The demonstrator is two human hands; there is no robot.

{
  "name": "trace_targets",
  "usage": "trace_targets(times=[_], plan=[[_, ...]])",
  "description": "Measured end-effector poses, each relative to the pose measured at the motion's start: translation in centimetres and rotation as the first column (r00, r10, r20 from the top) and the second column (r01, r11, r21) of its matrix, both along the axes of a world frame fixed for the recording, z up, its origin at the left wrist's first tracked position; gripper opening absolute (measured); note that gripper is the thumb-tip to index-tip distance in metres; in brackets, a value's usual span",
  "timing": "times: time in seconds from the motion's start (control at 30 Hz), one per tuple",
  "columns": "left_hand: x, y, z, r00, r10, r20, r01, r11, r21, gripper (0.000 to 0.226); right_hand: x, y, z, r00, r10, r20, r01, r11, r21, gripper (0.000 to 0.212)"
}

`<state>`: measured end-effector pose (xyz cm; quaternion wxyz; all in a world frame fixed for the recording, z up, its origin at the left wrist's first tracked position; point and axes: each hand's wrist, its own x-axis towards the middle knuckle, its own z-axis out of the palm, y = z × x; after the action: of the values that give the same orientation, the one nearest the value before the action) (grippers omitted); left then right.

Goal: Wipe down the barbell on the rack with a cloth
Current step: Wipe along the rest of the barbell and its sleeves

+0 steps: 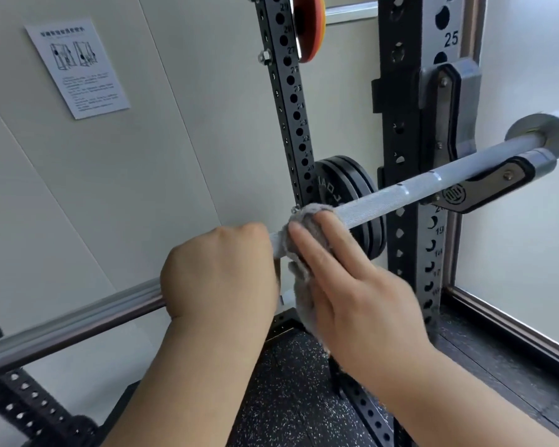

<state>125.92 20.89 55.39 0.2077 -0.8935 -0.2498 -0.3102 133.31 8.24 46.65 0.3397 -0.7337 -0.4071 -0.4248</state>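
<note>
Grey cloth (pixel 310 216) on barbell (pixel 400 191); right hand (pixel 352 295) presses.

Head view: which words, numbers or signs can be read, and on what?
"25", "19": grey perforated steel upright of the rack.
"29" down to "21", some blurred: black perforated rear upright.
Raised letters, partly hidden, unreadable: black round weight plate.
Print too small and blurred: white paper wall notice.
Round emblem, unreadable: black hook pad.
</note>
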Motion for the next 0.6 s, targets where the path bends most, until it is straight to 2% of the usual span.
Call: trace_targets(times=[0.17, 0.3, 0.37, 0.6], plan=[[-0.6, 0.0, -0.7, 0.997, -0.066, 0.029, 0.065, 0.998, 0.021, 0.06, 2.6, -2.0, 0.6, 0.991, -0.057, -0.124, 0.078, 0.981, 0.178, 0.041], [-0.8, -0.4, -0.5, 0.996, -0.087, 0.036, 0.087, 0.996, -0.014, 0.055, 1.3, -0.7, 0.3, 0.995, 0.102, 0.014, -0.102, 0.995, 0.011, 0.046], [-1.0, -0.6, -0.4, 0.993, -0.107, 0.049, 0.108, 0.994, -0.017, 0.055, 1.9, -1.4, 0.9, 0.989, 0.141, 0.037, -0.139, 0.989, -0.06, 0.047], [-1.0, -1.2, -0.1, 0.995, -0.089, 0.035, 0.092, 0.991, -0.095, 0.046, 4.9, -5.2, 2.6, 0.984, 0.176, -0.011, -0.176, 0.975, -0.133, 0.048]])
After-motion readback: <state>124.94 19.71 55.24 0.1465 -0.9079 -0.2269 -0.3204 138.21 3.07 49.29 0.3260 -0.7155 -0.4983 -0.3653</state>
